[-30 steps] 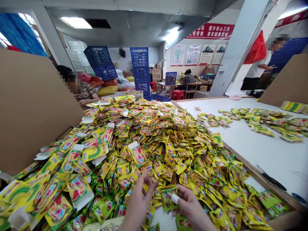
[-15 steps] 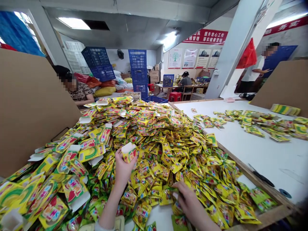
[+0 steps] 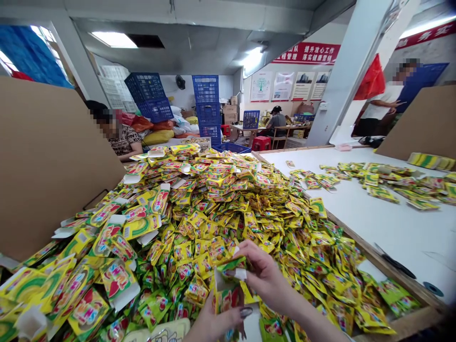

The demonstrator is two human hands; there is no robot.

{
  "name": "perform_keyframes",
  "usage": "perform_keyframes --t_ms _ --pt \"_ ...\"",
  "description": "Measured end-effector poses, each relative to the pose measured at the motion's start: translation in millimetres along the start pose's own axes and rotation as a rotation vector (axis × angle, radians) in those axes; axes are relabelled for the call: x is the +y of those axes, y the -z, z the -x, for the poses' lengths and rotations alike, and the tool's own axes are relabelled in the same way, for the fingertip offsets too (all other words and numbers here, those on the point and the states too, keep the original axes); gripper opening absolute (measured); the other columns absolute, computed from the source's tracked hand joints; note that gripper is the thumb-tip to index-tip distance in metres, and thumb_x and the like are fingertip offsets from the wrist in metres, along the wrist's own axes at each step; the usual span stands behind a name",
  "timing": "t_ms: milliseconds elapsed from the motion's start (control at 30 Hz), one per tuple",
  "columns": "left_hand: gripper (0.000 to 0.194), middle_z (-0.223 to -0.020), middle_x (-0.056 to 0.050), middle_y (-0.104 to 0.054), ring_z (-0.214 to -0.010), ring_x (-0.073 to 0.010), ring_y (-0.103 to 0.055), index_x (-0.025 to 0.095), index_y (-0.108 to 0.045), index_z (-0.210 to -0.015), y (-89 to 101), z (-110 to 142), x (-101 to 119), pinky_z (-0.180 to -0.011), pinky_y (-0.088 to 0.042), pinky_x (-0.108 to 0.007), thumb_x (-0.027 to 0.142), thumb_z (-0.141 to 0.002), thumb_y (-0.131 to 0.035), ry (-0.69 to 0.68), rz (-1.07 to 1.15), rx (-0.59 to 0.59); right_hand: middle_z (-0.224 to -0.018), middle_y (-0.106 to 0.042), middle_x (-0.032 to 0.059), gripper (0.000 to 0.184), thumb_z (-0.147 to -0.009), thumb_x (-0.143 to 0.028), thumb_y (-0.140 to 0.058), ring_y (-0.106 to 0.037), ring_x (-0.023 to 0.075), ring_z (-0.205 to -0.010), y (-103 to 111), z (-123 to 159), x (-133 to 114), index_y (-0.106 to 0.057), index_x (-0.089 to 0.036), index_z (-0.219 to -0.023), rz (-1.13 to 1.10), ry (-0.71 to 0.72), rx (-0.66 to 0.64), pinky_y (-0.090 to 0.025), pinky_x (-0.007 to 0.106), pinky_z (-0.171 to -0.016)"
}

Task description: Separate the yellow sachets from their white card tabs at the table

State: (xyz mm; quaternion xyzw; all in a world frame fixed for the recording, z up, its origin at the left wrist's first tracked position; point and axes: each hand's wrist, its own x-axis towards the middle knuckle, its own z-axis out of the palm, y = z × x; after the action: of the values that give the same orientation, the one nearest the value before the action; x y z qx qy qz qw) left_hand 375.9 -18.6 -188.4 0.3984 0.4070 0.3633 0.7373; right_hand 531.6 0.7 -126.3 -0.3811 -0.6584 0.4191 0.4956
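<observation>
My left hand (image 3: 217, 324), its nail painted dark, sits low at the front and grips a small open carton (image 3: 226, 297) printed in green and red, with a white flap. My right hand (image 3: 265, 275) is just above it, its fingers pinching a green-and-yellow sachet (image 3: 231, 266) at the carton's mouth. How far the sachet goes into the carton is hidden. Around both hands spreads a large heap of yellow and green sachets and cartons (image 3: 213, 209), covering the table's left and middle.
Cardboard partitions (image 3: 53, 161) stand left and right. To the right lies a white table top (image 3: 388, 228) with scattered sachets, black scissors (image 3: 395, 266) and a blue tape roll (image 3: 433, 289). Co-workers (image 3: 119, 137) sit and stand beyond, near stacked blue crates (image 3: 206, 107).
My left hand has dropped from above the heap to the front, carton still in it. My right hand has risen from the table edge and now pinches a sachet at the carton.
</observation>
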Motion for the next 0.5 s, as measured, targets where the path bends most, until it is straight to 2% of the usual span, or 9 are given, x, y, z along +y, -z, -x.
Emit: perform_keyframes --t_ms 67,200,267,300,367,433,500 --pt "0.049 -0.074 -0.003 -0.069 -0.07 -0.019 -0.063 0.015 -0.062 -0.086 2.9 -5.2 -9.4 -0.068 -0.05 -0.03 0.04 -0.049 -0.082 -0.064 -0.079 0.013 -0.088 -0.051 0.0014 0.015 -0.078 -0.012 -0.056 -0.051 0.0144 -0.087 2.5 2.3 -6.9 -0.064 -0.021 -0.087 0.164 -0.034 -0.114 -0.043 0.025 -0.079" --pt "0.039 -0.07 0.0 -0.064 -0.064 -0.0161 -0.059 0.016 -0.06 -0.089 2.7 -13.5 -20.1 -0.064 -0.049 -0.029 0.029 -0.056 -0.077 -0.156 -0.25 -0.047 -0.089 -0.05 0.0016 0.036 -0.071 0.002 -0.046 -0.053 0.0133 -0.081 9.2 5.2 -29.0 -0.066 -0.022 -0.088 0.547 -0.108 -0.399 -0.041 0.023 -0.072" --pt "0.034 -0.073 -0.001 -0.065 -0.067 -0.0171 -0.059 0.016 -0.061 -0.086 2.5 -13.9 -19.6 -0.065 -0.049 -0.029 0.028 -0.058 -0.075 -0.186 -0.273 -0.073 -0.093 -0.053 0.0023 0.041 -0.07 0.003 -0.045 -0.054 0.0134 -0.082 13.5 4.9 -37.7 -0.065 -0.022 -0.094 0.613 -0.096 -0.515 -0.041 0.022 -0.072" --pt "0.035 -0.076 -0.002 -0.066 -0.071 -0.0182 -0.06 0.016 -0.061 -0.087 3.6 -13.3 -18.9 -0.069 -0.049 -0.03 0.03 -0.058 -0.076 -0.183 -0.25 -0.088 -0.095 -0.054 0.0024 0.043 -0.071 0.003 -0.045 -0.055 0.0135 -0.084 16.1 4.8 -40.1 -0.063 -0.023 -0.1 0.593 -0.087 -0.536 -0.041 0.022 -0.074" --pt "0.045 -0.081 -0.004 -0.068 -0.078 -0.0206 -0.062 0.017 -0.06 -0.092 8.8 -11.8 -18.4 -0.077 -0.048 -0.033 0.034 -0.055 -0.078 -0.125 -0.172 -0.122 -0.095 -0.057 0.0015 0.044 -0.071 0.003 -0.045 -0.055 0.0134 -0.087 21.8 5.3 -40.2 -0.06 -0.023 -0.104 0.537 -0.067 -0.474 -0.041 0.022 -0.077" --pt "0.054 -0.081 -0.005 -0.068 -0.078 -0.0217 -0.064 0.016 -0.059 -0.095 16.2 -10.8 -21.0 -0.083 -0.047 -0.037 0.036 -0.05 -0.082 -0.059 -0.154 -0.146 -0.086 -0.059 0.0007 0.036 -0.072 0.001 -0.046 -0.056 0.0136 -0.083 26.6 7.2 -36.1 -0.062 -0.021 -0.096 0.526 -0.053 -0.39 -0.042 0.022 -0.075" --pt "0.058 -0.08 -0.006 -0.068 -0.077 -0.0225 -0.064 0.015 -0.059 -0.095 22.4 -11.2 -26.5 -0.084 -0.047 -0.04 0.035 -0.047 -0.084 -0.039 -0.198 -0.171 -0.079 -0.06 0.0004 0.029 -0.074 -0.001 -0.046 -0.057 0.0131 -0.076 29.7 10.5 -31.5 -0.066 -0.019 -0.084 0.508 -0.035 -0.399 -0.042 0.021 -0.07"
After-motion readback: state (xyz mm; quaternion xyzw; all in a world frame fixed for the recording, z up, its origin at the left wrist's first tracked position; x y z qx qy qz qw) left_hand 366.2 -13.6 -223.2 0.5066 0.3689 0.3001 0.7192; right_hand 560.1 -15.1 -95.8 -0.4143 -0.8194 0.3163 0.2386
